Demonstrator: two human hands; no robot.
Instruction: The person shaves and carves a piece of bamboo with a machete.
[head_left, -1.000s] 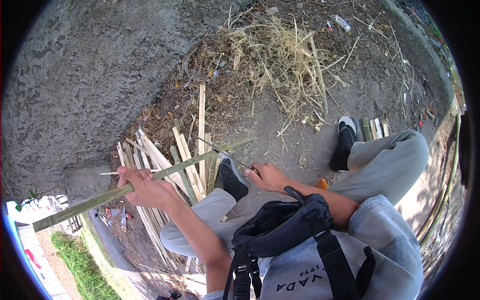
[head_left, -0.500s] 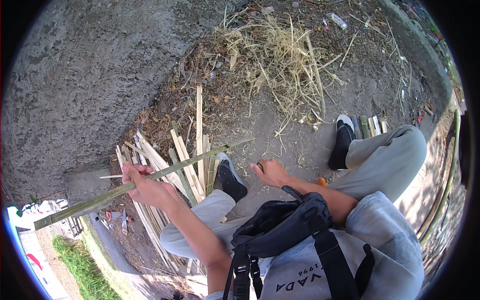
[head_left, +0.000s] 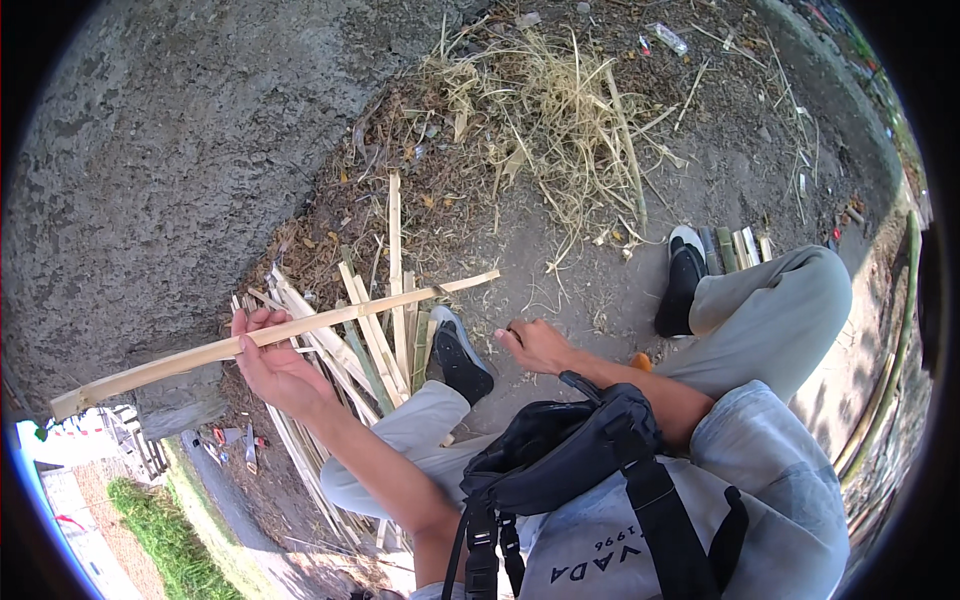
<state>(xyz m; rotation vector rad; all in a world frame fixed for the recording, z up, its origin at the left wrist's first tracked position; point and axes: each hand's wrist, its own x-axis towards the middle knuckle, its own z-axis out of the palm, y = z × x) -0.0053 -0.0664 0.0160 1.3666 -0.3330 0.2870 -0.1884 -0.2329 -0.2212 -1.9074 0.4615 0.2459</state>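
Note:
A long split bamboo strip [head_left: 370,307] slants in front of me, its pale inner face upward. My left hand [head_left: 283,378] is closed on it left of its middle, with the thumb and fingers around the strip. Near its right end the strip has a dark node. Over the ground between my feet, my right hand [head_left: 540,347] is closed, apart from the strip. Something dark shows at its curled fingers, too little to name. A bundle of pale and green bamboo strips [head_left: 393,230] lies under and beside my left hand.
A rough concrete slab [head_left: 180,150] fills the far left. Bamboo shavings [head_left: 560,110] are heaped ahead. Short bamboo pieces [head_left: 735,248] lie by my right shoe [head_left: 682,285]; a handsaw [head_left: 250,448] is at lower left. A black bag [head_left: 560,440] hangs at my front.
My left hand has turned the bamboo strip over: its green outer face was upward, now the pale inner face is. The strip's left end dipped lower, then rose slightly. My right hand has barely moved.

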